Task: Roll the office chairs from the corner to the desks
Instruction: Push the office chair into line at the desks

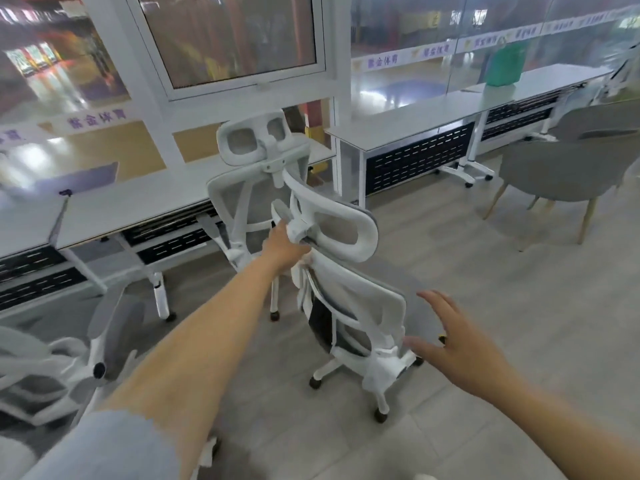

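Note:
A white office chair (360,306) with grey mesh stands on its castors in the middle of the floor, its back turned to me. My left hand (284,245) grips the chair at the neck just under its headrest (346,226). My right hand (457,344) hovers with fingers spread beside the chair's right side, near the armrest, holding nothing. A second white chair (256,174) stands right behind it, pushed against the long white desk (121,209) under the window.
Another white desk (433,116) runs along the glass wall at the right, with a green bag (504,65) on it. A grey tub chair (568,168) on wooden legs stands at the right. More white office chairs (69,358) crowd the lower left. Tiled floor lies open at the right front.

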Demonstrator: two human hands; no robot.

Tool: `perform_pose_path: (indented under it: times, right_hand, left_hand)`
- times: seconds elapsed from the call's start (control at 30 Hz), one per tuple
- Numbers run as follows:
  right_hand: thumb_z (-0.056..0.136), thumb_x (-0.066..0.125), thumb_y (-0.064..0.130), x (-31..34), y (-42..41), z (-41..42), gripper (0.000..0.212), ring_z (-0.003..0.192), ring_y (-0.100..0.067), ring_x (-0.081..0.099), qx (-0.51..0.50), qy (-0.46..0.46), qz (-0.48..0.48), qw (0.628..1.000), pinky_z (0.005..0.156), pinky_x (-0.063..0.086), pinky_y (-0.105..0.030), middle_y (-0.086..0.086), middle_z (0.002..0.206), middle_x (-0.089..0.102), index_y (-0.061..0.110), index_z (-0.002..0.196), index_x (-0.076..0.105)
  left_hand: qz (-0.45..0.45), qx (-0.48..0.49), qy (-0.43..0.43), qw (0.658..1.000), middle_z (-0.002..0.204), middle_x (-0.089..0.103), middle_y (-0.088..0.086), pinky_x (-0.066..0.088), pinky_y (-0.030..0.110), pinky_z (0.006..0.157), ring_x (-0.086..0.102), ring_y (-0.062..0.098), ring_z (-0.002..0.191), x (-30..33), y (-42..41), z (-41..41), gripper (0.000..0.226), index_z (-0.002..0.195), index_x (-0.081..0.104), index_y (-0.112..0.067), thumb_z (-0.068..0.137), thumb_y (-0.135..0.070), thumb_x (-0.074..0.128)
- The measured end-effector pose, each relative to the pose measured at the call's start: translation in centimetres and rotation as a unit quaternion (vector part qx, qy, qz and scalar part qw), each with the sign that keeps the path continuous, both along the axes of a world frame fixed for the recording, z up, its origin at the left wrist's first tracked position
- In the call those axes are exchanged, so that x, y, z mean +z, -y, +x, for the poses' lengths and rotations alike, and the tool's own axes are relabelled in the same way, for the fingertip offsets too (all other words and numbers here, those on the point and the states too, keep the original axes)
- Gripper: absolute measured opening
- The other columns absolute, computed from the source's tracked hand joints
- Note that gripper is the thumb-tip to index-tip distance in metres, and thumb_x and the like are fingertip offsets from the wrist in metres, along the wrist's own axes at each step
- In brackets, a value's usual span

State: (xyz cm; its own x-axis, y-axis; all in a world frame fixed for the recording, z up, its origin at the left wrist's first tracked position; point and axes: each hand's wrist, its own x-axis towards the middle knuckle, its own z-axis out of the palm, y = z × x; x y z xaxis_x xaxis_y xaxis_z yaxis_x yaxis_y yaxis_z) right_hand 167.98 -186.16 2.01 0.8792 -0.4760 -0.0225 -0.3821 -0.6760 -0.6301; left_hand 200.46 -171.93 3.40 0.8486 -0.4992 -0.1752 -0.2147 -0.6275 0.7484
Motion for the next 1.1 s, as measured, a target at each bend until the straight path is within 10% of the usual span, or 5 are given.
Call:
perform_pose_path:
  times: [0.3,0.47,0.97,1.1]
  right_hand:
    - [0.083,0.059,0.040,4.0,8.8,18.4,0.077,0.142,-0.026,0.027,0.180,0.062,-0.075,0.979,0.114,0.025,-0.053,0.002,0.156,0.026,0.031,0.149,0.020]
    - [0.087,0.057,0.045,4.1,8.5,23.7,0.065,0.121,-0.032,0.052,0.210,-0.005,-0.006,0.978,0.097,0.046,-0.046,-0.006,0.136,0.052,0.025,0.144,0.036]
    - [0.074,0.058,0.072,4.0,15.2,6.4,0.043,0.075,-0.005,0.055,0.250,0.025,-0.078,0.965,0.068,0.045,-0.033,0.014,0.078,0.061,0.040,0.101,0.069]
    - [0.075,0.042,0.085,3.5,14.0,-0.3,0.059,0.099,-0.020,0.052,0.176,0.003,-0.249,0.952,0.091,0.033,-0.041,0.009,0.094,0.061,0.035,0.099,0.062]
  left_hand:
    - [0.227,0.034,0.135,0.964,0.136,0.054,0.007,0.046,0.036,0.092,0.054,0.031,0.119,-0.7,6.4,3.7,0.042,0.137,0.049,-0.018,0.097,-0.030,0.044]
    - [0.243,0.065,0.154,0.956,0.126,0.061,0.012,0.045,0.035,0.084,0.059,0.033,0.111,-1.2,6.5,0.2,0.036,0.131,0.056,-0.017,0.098,-0.027,0.047]
    - [0.191,0.032,0.211,0.958,0.131,0.048,0.004,0.040,0.039,0.101,0.047,0.027,0.117,-3.8,5.8,-24.6,0.061,0.148,0.033,-0.020,0.089,-0.028,0.048]
    - [0.128,0.022,0.234,0.963,0.139,0.040,-0.002,0.021,0.039,0.116,0.030,0.021,0.133,-6.3,3.8,-31.7,0.061,0.147,0.030,-0.039,0.088,-0.036,0.049]
